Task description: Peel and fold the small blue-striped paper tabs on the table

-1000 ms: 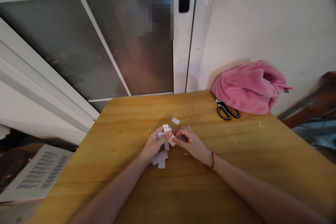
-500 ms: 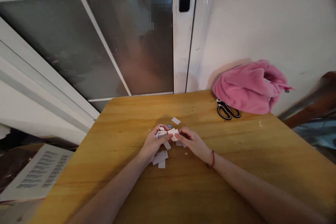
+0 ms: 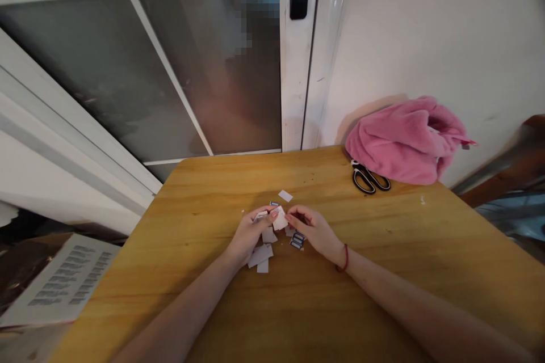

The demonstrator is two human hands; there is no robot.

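Note:
Small white paper pieces [image 3: 279, 220] are gripped by my left hand [image 3: 251, 232], its thumb on top and its fingers curled beneath. My right hand [image 3: 313, 229] meets them from the right, its thumb and forefinger pinched at the edge of the front piece. Below the right hand lies a blue-and-white printed piece [image 3: 297, 240]. Several blank white pieces [image 3: 260, 255] overlap on the table just below my left hand. One more white piece [image 3: 285, 196] lies apart, beyond the hands, and a bit of blue print shows behind my left fingers.
The wooden table [image 3: 204, 317] stands against a glazed door [image 3: 238, 96] and a white wall. Black-handled scissors [image 3: 369, 177] lie at the far right, partly under a pink plush cloth [image 3: 404, 142]. A printed cardboard box [image 3: 63, 278] is at the left, below the tabletop.
A blue-printed piece now shows on the table under my right hand, where white pieces were. The pieces between my hands have shifted and tilted. Both arms stay nearly in place.

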